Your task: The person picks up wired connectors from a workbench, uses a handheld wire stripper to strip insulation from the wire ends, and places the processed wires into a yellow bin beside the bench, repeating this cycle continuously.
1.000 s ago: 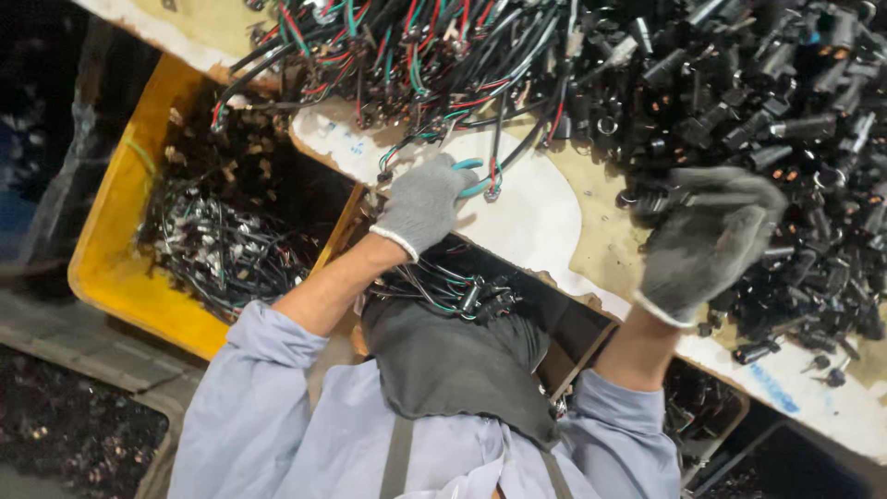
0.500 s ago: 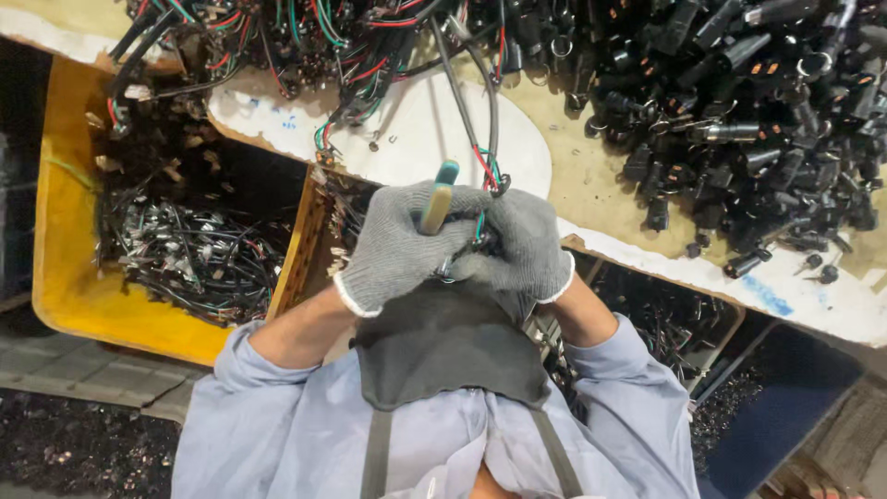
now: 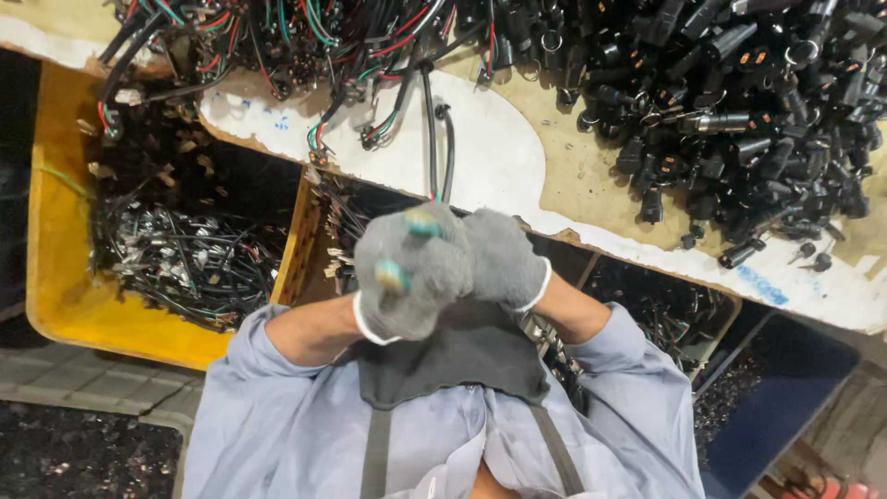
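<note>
Both of my hands wear grey knit gloves and are pressed together just below the table edge, close to my chest. My left hand (image 3: pixel 407 277) is closed around a cutting tool with teal handles (image 3: pixel 423 223), which looks blurred. My right hand (image 3: pixel 504 257) is closed beside it, where a pair of black cables (image 3: pixel 432 139) comes down off the table. The cables run up to a tangle of black, red and green wires (image 3: pixel 305 37) on the worn white tabletop (image 3: pixel 499 157). My fingers hide the cables' ends.
A heap of black plug-like connectors (image 3: pixel 739 74) covers the table's right side. A yellow crate (image 3: pixel 55 277) with wire scraps stands at the left. A wooden box (image 3: pixel 300 242) sits under my hands. A dark blue bin (image 3: pixel 785 388) is at the lower right.
A second ago my right hand lay on the connector heap, apart from the left. Both hands have since met and drawn back toward my chest with the tool and cables.
</note>
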The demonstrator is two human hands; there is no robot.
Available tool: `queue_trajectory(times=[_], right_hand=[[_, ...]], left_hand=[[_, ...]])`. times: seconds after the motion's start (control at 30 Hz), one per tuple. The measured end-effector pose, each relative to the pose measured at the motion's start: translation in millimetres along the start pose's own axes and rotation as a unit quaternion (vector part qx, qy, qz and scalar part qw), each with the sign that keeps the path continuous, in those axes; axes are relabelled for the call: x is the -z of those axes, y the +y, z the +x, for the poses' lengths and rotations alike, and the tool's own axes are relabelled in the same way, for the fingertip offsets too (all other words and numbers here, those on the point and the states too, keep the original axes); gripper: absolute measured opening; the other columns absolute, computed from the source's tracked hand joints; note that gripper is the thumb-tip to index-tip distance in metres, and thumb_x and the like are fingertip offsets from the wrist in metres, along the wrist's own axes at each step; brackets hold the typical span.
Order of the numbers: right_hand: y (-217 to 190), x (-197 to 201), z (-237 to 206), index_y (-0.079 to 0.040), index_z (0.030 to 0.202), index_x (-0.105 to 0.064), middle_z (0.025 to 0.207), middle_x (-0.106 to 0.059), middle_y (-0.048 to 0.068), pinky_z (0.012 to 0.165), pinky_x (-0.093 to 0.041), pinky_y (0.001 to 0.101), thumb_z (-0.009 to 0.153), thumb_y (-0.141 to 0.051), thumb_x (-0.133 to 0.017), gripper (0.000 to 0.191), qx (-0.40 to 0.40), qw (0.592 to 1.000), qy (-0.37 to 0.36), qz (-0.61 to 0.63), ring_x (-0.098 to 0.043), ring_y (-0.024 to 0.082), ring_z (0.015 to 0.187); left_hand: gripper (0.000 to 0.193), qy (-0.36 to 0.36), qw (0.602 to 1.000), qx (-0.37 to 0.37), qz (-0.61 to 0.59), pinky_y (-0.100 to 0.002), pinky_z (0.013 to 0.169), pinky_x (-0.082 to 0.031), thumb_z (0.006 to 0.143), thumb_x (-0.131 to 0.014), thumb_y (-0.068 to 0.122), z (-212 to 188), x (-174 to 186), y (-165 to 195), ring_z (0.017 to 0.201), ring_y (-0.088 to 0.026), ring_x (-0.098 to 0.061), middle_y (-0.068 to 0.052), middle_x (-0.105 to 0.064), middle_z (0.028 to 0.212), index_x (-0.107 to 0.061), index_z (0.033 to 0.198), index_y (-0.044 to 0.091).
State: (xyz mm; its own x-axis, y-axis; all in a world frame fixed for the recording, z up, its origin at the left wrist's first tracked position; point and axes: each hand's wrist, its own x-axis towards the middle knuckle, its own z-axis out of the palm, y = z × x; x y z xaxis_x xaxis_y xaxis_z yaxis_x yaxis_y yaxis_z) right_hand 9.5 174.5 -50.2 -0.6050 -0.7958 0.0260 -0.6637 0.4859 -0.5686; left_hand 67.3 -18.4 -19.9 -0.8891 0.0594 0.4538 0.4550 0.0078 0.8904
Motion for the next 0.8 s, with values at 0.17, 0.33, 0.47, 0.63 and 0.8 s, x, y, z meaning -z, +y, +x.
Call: queue_trajectory(times=[0.17, 0.33, 0.47, 0.63, 0.8], right_hand=[[-2, 7, 10, -0.013, 0.093, -0.064, 0.078, -0.063, 0.008, 0.066, -0.049, 0.0460, 0.075, -0.037, -0.075, 0.032, 0.092, 0.992, 0.040, 0.070, -0.064, 0.034, 0.071], [-11, 30, 3, 0.000, 0.093, -0.066, 0.068, -0.060, 0.016, 0.055, -0.045, 0.0480, 0.067, -0.054, -0.078, 0.062, 0.033, 0.994, 0.095, 0.031, -0.059, 0.039, 0.060], [-22, 33, 6, -0.004, 0.083, -0.064, 0.066, -0.060, 0.016, 0.059, -0.045, 0.0499, 0.085, -0.043, -0.077, 0.041, -0.080, 0.995, 0.046, 0.035, -0.060, 0.040, 0.062], [-18, 22, 10, -0.003, 0.079, -0.065, 0.061, -0.061, 0.019, 0.055, -0.046, 0.0527, 0.088, -0.050, -0.077, 0.049, -0.101, 0.993, -0.050, -0.035, -0.061, 0.042, 0.058], [-2, 42, -22, -0.004, 0.101, -0.064, 0.081, -0.066, 0.015, 0.067, -0.051, 0.0464, 0.096, -0.027, -0.064, 0.024, -0.191, 0.963, 0.184, -0.041, -0.065, 0.037, 0.074]], left_hand=[[0.051, -0.232, 0.952, -0.199, -0.008, -0.044, 0.096, -0.050, 0.080, -0.082, 0.032, 14, -21, 2, 0.107, -0.031, -0.061, -0.011, -0.063, 0.113, -0.061, 0.120, 0.011], [0.028, 0.083, 0.986, 0.093, 0.112, -0.038, 0.072, -0.051, 0.096, -0.078, 0.034, 37, 25, 24, 0.077, -0.019, -0.063, -0.004, -0.065, 0.089, -0.070, 0.098, 0.007], [0.046, -0.001, 0.905, 0.341, 0.254, -0.034, 0.054, -0.041, 0.095, -0.077, 0.043, 59, 37, -17, 0.055, -0.014, -0.055, -0.003, -0.057, 0.063, -0.069, 0.074, 0.003], [0.030, 0.027, 0.862, 0.505, -0.042, -0.029, 0.046, -0.035, 0.086, -0.078, 0.030, 49, 3, -61, 0.052, -0.008, -0.046, 0.003, -0.056, 0.059, -0.070, 0.070, 0.005], [0.031, 0.135, 0.957, 0.226, 0.124, -0.029, 0.055, -0.038, 0.096, -0.076, 0.014, 46, 20, 1, 0.061, -0.012, -0.047, -0.001, -0.050, 0.065, -0.056, 0.074, 0.003]])
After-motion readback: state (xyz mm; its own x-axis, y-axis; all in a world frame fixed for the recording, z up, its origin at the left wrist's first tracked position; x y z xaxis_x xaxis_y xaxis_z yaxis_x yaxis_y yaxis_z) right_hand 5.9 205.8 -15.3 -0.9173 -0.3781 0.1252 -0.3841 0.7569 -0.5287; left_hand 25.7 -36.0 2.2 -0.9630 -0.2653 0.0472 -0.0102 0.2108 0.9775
